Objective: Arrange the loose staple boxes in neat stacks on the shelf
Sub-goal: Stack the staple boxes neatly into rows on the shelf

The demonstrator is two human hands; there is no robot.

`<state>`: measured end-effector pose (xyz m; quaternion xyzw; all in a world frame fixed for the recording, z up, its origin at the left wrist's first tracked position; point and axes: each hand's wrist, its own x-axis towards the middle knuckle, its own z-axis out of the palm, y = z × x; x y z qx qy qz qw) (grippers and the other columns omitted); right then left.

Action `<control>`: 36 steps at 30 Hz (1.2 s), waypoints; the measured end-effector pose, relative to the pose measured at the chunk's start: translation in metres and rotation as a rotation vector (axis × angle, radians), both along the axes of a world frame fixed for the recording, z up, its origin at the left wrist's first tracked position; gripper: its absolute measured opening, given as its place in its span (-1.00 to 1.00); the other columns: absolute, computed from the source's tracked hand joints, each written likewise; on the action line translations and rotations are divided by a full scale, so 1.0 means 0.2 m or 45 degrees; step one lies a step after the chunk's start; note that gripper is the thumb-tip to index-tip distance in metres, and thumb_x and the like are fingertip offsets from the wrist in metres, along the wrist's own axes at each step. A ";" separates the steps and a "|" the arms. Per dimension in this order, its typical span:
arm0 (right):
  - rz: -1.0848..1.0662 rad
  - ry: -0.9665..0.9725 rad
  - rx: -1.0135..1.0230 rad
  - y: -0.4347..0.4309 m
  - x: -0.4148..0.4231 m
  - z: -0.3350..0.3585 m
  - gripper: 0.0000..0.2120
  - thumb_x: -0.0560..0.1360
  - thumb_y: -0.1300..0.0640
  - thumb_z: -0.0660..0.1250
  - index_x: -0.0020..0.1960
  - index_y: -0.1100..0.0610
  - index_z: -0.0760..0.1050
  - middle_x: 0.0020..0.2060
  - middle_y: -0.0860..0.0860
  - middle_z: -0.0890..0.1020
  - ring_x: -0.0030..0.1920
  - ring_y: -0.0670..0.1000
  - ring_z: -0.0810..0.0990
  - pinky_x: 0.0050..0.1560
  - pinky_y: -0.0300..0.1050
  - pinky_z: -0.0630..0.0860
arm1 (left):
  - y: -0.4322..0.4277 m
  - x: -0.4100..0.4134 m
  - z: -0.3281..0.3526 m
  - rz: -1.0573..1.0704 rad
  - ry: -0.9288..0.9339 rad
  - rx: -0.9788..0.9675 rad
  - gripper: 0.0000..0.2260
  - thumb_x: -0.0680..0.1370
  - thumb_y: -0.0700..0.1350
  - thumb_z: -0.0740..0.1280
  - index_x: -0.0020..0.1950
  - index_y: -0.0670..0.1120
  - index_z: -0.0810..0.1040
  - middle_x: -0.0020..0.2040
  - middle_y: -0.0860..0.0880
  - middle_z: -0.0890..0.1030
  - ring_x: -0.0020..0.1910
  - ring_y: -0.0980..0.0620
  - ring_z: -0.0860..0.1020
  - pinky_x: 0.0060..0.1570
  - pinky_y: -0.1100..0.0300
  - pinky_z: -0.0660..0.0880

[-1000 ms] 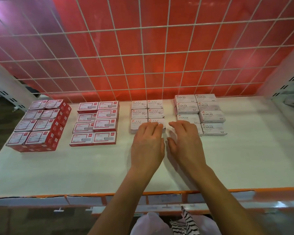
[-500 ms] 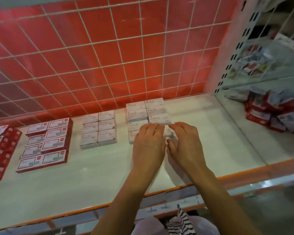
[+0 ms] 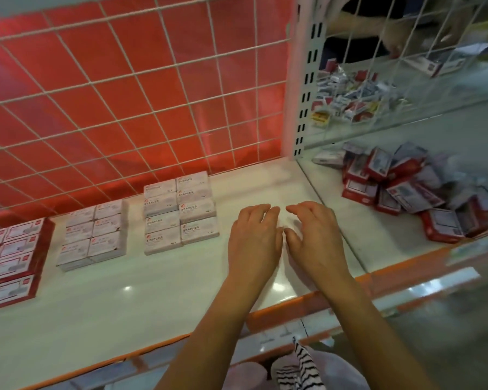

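Both hands hover palm-down, side by side, over the glossy white shelf (image 3: 181, 291), the left hand (image 3: 254, 237) and right hand (image 3: 313, 237) meeting at the thumbs. Their fingers are loosely bent, and the blur between them hides whether they hold anything. Just left of them is a tidy block of pale grey cardboard staple boxes (image 3: 181, 212). Beyond the divider on the right, a loose heap of red-and-white boxes (image 3: 412, 190) lies jumbled on the neighbouring shelf.
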<state>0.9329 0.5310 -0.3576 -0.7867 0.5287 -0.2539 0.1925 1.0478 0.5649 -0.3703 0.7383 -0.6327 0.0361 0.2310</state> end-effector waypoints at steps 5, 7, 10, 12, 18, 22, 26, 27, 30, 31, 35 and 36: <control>-0.056 0.042 0.017 -0.09 -0.17 0.02 -0.63 0.49 0.20 0.33 0.30 0.11 0.46 0.26 0.06 0.46 0.26 0.06 0.33 0.18 -0.19 0.30 | -0.10 -0.18 0.01 -0.009 0.062 0.023 -0.66 0.45 -0.12 0.47 0.22 -0.12 0.59 0.16 -0.10 0.62 0.14 -0.13 0.56 0.09 0.01 0.52; -0.077 0.051 0.019 -0.12 -0.23 0.02 -0.64 0.50 0.20 0.31 0.29 0.12 0.46 0.24 0.07 0.47 0.23 0.06 0.35 0.14 -0.20 0.29 | -0.14 -0.25 0.02 -0.027 0.081 0.020 -0.66 0.45 -0.14 0.46 0.22 -0.13 0.59 0.16 -0.11 0.62 0.14 -0.14 0.56 0.09 0.02 0.52; -0.105 0.070 0.024 -0.15 -0.32 0.01 -0.65 0.52 0.18 0.29 0.30 0.11 0.45 0.23 0.07 0.47 0.23 0.06 0.39 0.11 -0.23 0.25 | -0.20 -0.34 0.03 -0.064 0.094 -0.007 -0.66 0.45 -0.16 0.47 0.21 -0.13 0.59 0.15 -0.12 0.63 0.12 -0.15 0.57 0.08 0.02 0.52; -0.125 0.055 0.017 -0.18 -0.37 0.01 -0.65 0.52 0.19 0.29 0.30 0.10 0.45 0.24 0.07 0.47 0.24 0.05 0.39 0.12 -0.26 0.22 | -0.24 -0.40 0.03 -0.070 0.122 -0.011 -0.64 0.46 -0.14 0.46 0.25 -0.12 0.57 0.18 -0.12 0.61 0.15 -0.14 0.56 0.11 0.03 0.51; -0.388 -0.079 -0.138 -0.29 -0.53 0.03 -0.65 0.49 0.22 0.34 0.26 0.13 0.45 0.20 0.13 0.48 0.24 0.14 0.41 0.11 -0.09 0.35 | -0.34 -0.52 0.07 -0.201 0.137 -0.051 -0.62 0.44 -0.14 0.45 0.25 -0.11 0.54 0.15 -0.12 0.61 0.09 -0.17 0.55 0.01 0.03 0.53; -0.547 -0.001 -0.165 -0.42 -0.65 0.02 -0.59 0.46 0.19 0.35 0.29 0.17 0.43 0.21 0.17 0.47 0.29 0.21 0.35 0.25 0.03 0.27 | -0.45 -0.56 0.07 -0.255 0.134 -0.042 -0.62 0.44 -0.12 0.43 0.24 -0.13 0.52 0.13 -0.13 0.60 0.06 -0.19 0.54 -0.01 0.03 0.50; -0.619 0.180 -0.145 -0.50 -0.77 -0.04 -0.61 0.42 0.15 0.34 0.24 0.15 0.47 0.13 0.16 0.51 0.20 0.25 0.40 0.13 -0.07 0.13 | -0.52 -0.61 0.11 -0.280 0.178 -0.060 -0.65 0.52 -0.09 0.34 0.29 -0.11 0.49 0.18 -0.14 0.56 0.13 -0.17 0.50 0.04 0.02 0.47; -0.623 0.217 -0.132 -0.50 -0.79 -0.06 -0.62 0.43 0.13 0.32 0.23 0.15 0.47 0.11 0.17 0.53 0.17 0.25 0.41 0.08 -0.07 0.14 | -0.53 -0.63 0.12 -0.330 0.181 -0.053 -0.66 0.53 -0.10 0.33 0.29 -0.11 0.49 0.19 -0.14 0.55 0.15 -0.17 0.48 0.06 0.00 0.46; -0.625 0.198 -0.133 -0.51 -0.81 -0.06 -0.64 0.46 0.10 0.19 0.19 0.24 0.51 0.06 0.23 0.56 0.11 0.26 0.43 0.06 -0.06 0.18 | -0.57 -0.70 0.13 -0.516 0.131 -0.059 -0.66 0.48 -0.19 0.38 0.25 -0.15 0.52 0.13 -0.17 0.57 0.09 -0.20 0.51 0.01 -0.08 0.53; -0.623 0.172 -0.143 -0.50 -0.81 -0.05 -0.56 0.44 0.05 0.09 0.17 0.25 0.51 0.03 0.23 0.57 0.10 0.27 0.43 0.06 -0.05 0.21 | -0.58 -0.71 0.11 -0.559 0.130 -0.063 -0.64 0.45 -0.23 0.39 0.24 -0.16 0.52 0.12 -0.18 0.58 0.07 -0.23 0.52 -0.04 -0.09 0.55; -0.608 0.177 -0.102 -0.48 -0.82 -0.03 -0.54 0.40 0.09 0.12 0.21 0.27 0.49 0.08 0.25 0.53 0.13 0.26 0.40 0.11 0.03 0.30 | -0.61 -0.74 0.06 -0.638 0.136 -0.079 -0.54 0.40 -0.27 0.39 0.30 -0.15 0.50 0.13 -0.19 0.62 0.02 -0.28 0.55 -0.06 -0.07 0.56; -0.616 0.177 -0.079 -0.48 -0.82 -0.04 -0.58 0.40 0.17 0.19 0.22 0.27 0.48 0.11 0.26 0.52 0.15 0.26 0.38 0.13 0.04 0.30 | -0.62 -0.74 0.05 -0.644 0.143 -0.083 -0.54 0.40 -0.26 0.40 0.30 -0.16 0.51 0.11 -0.19 0.63 0.01 -0.28 0.56 -0.06 -0.06 0.56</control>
